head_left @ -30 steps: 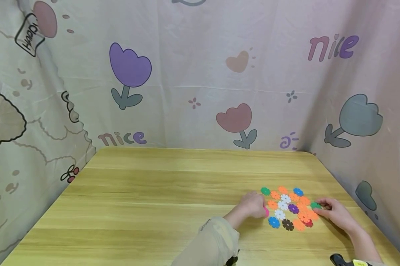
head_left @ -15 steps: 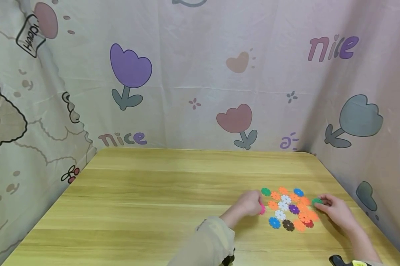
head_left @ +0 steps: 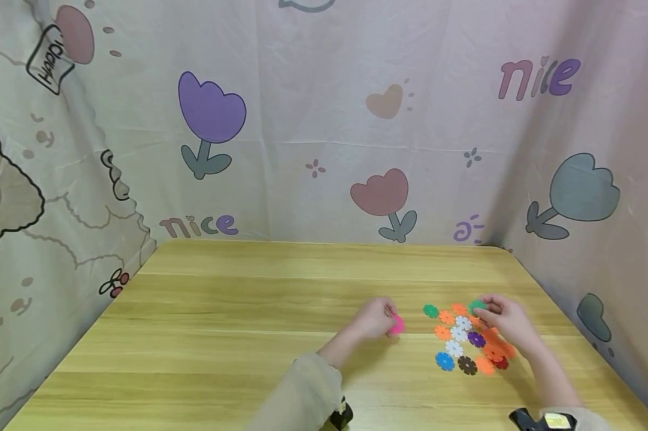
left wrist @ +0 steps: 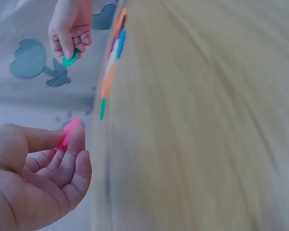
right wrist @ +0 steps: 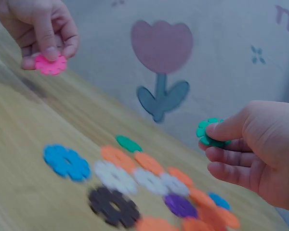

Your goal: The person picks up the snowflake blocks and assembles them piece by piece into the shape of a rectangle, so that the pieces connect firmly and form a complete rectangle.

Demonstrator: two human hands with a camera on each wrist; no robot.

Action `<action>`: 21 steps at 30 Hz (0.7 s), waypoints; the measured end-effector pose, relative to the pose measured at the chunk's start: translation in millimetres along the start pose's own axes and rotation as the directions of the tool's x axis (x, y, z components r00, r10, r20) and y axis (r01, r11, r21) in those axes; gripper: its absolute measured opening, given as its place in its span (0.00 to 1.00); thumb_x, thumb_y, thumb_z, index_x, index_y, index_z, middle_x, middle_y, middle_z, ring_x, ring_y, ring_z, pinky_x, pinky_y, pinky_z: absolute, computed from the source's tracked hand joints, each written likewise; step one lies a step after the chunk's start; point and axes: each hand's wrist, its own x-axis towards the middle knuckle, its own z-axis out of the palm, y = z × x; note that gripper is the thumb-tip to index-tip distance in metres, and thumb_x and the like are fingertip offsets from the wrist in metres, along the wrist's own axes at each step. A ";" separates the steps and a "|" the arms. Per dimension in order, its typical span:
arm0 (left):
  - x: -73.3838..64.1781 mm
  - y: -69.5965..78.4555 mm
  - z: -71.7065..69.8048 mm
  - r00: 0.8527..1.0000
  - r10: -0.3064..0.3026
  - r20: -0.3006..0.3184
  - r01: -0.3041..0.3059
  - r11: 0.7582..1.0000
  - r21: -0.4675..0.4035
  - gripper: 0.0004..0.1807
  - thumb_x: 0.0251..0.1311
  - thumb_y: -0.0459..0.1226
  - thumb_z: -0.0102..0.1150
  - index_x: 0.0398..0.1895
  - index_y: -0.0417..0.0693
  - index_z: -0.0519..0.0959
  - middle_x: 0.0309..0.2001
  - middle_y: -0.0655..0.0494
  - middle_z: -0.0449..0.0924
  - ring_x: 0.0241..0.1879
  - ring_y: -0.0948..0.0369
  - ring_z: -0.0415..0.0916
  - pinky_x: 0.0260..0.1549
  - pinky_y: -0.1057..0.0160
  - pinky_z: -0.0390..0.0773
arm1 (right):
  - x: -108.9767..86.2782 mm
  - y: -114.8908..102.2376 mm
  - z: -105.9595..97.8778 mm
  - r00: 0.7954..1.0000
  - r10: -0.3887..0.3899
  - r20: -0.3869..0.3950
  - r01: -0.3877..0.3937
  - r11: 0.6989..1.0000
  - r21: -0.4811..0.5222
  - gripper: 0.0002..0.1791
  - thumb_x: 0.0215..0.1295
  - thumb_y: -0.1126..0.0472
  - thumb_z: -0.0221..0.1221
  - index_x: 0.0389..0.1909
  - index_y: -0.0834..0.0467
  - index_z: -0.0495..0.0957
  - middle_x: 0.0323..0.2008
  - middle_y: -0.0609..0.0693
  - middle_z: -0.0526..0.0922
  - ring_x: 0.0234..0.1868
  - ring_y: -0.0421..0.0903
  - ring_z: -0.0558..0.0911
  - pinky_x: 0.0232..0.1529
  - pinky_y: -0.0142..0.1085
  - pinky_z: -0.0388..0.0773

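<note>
Between thumb and fingers my left hand (head_left: pixel 375 317) pinches a pink notched disc (head_left: pixel 396 325), a flower-shaped plastic piece, raised over the table left of the scattered pieces. My right hand (head_left: pixel 509 320) pinches a green notched disc (right wrist: pixel 213 132) above the far side of the pile. Both discs show clear of the tabletop in the wrist views. Below the right hand lie orange discs (head_left: pixel 486 364), white discs (head_left: pixel 454 348), a purple disc (head_left: pixel 476 339), a brown disc (head_left: pixel 467 365) and a blue disc (head_left: pixel 445 361). The right hand hides part of the pile in the head view.
The discs lie on the right part of a wood-grain table (head_left: pixel 221 335). A second green disc (head_left: pixel 430 311) lies at the pile's far left, and a dark red disc (head_left: pixel 500 363) at its near right. A printed curtain (head_left: pixel 302 120) hangs behind and beside the table.
My left hand has carried the pink disc left and up, away from the pile. My right hand has lifted the green disc and moved left with it, over the pile's far edge.
</note>
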 end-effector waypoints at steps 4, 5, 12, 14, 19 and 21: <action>-6.6 -7.1 -23.2 0.999 0.000 -0.039 -0.004 0.994 -0.107 0.07 0.54 0.22 0.54 0.37 0.34 0.75 0.28 0.50 0.74 0.22 0.60 0.75 0.23 0.65 0.79 | 8.7 -14.5 14.6 1.000 -0.024 0.019 0.022 0.996 0.082 0.19 0.66 0.64 0.55 0.51 0.74 0.65 0.35 0.63 0.79 0.28 0.48 0.79 0.31 0.39 0.79; -8.0 -9.7 -29.0 0.998 -0.003 -0.057 -0.004 0.992 -0.127 0.08 0.54 0.22 0.54 0.37 0.34 0.75 0.28 0.50 0.74 0.23 0.60 0.75 0.25 0.64 0.79 | 10.8 -17.5 18.9 0.999 -0.037 0.026 0.035 0.995 0.096 0.19 0.66 0.65 0.55 0.51 0.74 0.65 0.35 0.63 0.79 0.29 0.48 0.80 0.31 0.40 0.79; -29.4 -25.7 -72.7 0.986 0.023 -0.162 -0.056 0.979 -0.198 0.09 0.56 0.24 0.55 0.40 0.31 0.77 0.31 0.46 0.75 0.25 0.59 0.76 0.32 0.53 0.80 | 24.9 -37.7 57.8 0.983 -0.102 0.151 0.074 0.980 0.184 0.19 0.63 0.69 0.55 0.52 0.75 0.66 0.33 0.66 0.77 0.30 0.52 0.79 0.31 0.41 0.79; -35.3 -31.7 -83.7 0.983 0.024 -0.182 -0.063 0.975 -0.214 0.09 0.58 0.26 0.55 0.41 0.31 0.76 0.31 0.47 0.75 0.25 0.60 0.76 0.33 0.52 0.80 | 27.8 -44.5 71.0 0.972 -0.127 0.196 0.085 0.974 0.210 0.20 0.63 0.69 0.55 0.52 0.75 0.66 0.33 0.66 0.77 0.30 0.55 0.79 0.32 0.42 0.79; -47.6 -41.4 -105.5 0.975 -0.003 -0.221 -0.055 0.965 -0.258 0.11 0.58 0.28 0.57 0.43 0.30 0.75 0.31 0.48 0.75 0.25 0.61 0.76 0.35 0.53 0.80 | 33.5 -64.9 101.3 0.942 -0.207 0.264 0.146 0.961 0.235 0.17 0.63 0.69 0.55 0.50 0.74 0.69 0.32 0.65 0.77 0.30 0.56 0.79 0.31 0.42 0.80; -52.6 -40.6 -111.7 0.972 -0.012 -0.235 -0.054 0.961 -0.271 0.12 0.58 0.27 0.57 0.44 0.29 0.75 0.31 0.47 0.75 0.25 0.61 0.76 0.36 0.53 0.80 | 35.9 -72.8 110.8 0.934 -0.235 0.268 0.176 0.958 0.228 0.16 0.63 0.68 0.55 0.49 0.73 0.70 0.32 0.64 0.78 0.29 0.56 0.79 0.31 0.42 0.79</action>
